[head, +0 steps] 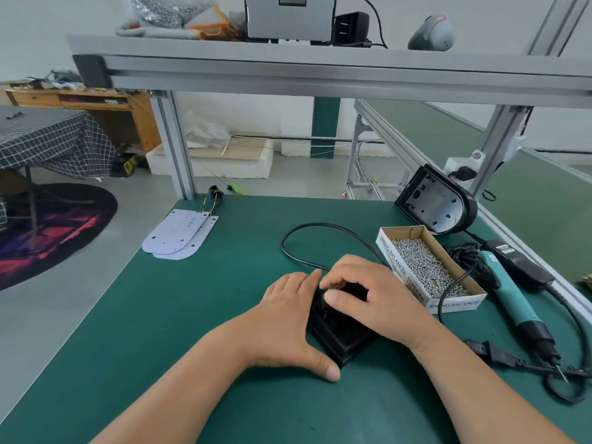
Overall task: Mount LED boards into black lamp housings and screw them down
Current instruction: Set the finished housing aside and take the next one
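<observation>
Over on the left of the green mat [192, 347] two pale LED boards [179, 235] lie overlapped and unmounted, their wire bundle [213, 195] trailing off toward the table's far edge, so by my reckoning the job is barely begun. In the middle, near the person, sits the black lamp housing [339, 334], open side up, and the little of its inside that shows between the hands looks dark, with no board in it that I can make out. The left hand [288, 322] lies against the housing's left side, fingers fairly straight and thumb stretched along its near corner, bracing it rather than gripping. The right hand [374, 293] covers the far end with its fingers curled down and the thumb laid across the top; whether it grips the housing or pinches something small there I cannot tell. A black cable [307, 232] loops on the mat just behind the hands. To the right an open cardboard box of screws [429, 267] stands within easy reach, a second housing [437, 201] leans propped behind it, and the teal electric screwdriver [509, 293] lies untouched among its coiled cords. Seating a board and driving screws both look still to do, and those cords could snag when the driver is picked up.
</observation>
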Demonstrator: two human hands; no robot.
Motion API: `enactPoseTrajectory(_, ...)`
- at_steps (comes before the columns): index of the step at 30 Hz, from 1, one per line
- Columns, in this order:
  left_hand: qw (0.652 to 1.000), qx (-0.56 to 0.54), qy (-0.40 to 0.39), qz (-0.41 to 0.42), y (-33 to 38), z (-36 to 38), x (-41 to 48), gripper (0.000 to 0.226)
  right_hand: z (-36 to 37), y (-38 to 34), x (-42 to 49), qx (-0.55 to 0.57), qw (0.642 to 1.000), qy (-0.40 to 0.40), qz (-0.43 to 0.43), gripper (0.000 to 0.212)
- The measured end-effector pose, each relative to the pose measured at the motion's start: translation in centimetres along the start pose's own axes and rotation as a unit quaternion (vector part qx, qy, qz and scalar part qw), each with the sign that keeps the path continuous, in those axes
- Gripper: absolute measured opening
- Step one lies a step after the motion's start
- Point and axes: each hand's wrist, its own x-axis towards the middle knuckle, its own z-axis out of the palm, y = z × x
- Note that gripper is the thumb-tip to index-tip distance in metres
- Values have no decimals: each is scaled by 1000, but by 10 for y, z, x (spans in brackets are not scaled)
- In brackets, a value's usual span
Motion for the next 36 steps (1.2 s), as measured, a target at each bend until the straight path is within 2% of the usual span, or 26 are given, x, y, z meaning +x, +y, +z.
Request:
enactPoseTrajectory(2,1000,-1,22,-8,-1,2,2,136,-4,2,-1,0,1000,-17,9,17)
enactPoseTrajectory(5,998,-32,53,8,-4,2,3,106,-7,5,-1,-10,999,-33,21,23)
enactPoseTrajectory(6,997,-41,61,11,-5,2,4,104,-8,6,0,-5,999,-39,24,24)
enactPoseTrajectory(10,994,-68,80,-8,-11,2,9,138,-13,11,2,7,997,-65,43,28)
enactPoseTrajectory(14,974,-201,100,-11,-20,4,12,140,-16,9,3,25,997,-38,58,29)
enactPoseTrajectory(17,930,-331,158,-12,-25,3,19,125,-17,7,3,53,996,5,70,29)
enactPoseTrajectory(20,888,-403,219,-25,-26,1,23,101,-6,6,3,63,996,23,60,25)
enactPoseTrajectory(23,856,-466,221,-38,-23,5,22,77,4,6,5,57,996,48,52,26)
enactPoseTrajectory(24,838,-500,215,-41,-22,5,22,74,5,7,6,58,995,61,55,26)
enactPoseTrajectory(26,777,-595,202,-40,-19,5,23,64,6,7,7,79,991,92,62,26)
enactPoseTrajectory(28,722,-668,181,-10,-14,3,24,40,7,6,8,102,986,114,61,28)
enactPoseTrajectory(30,699,-694,172,2,-11,4,24,23,10,5,9,102,986,118,57,30)
enactPoseTrajectory(33,675,-714,183,-38,-11,4,24,32,10,7,10,97,986,117,63,32)
enactPoseTrajectory(36,681,-714,158,-46,-9,3,21,34,10,8,12,100,985,121,71,31)
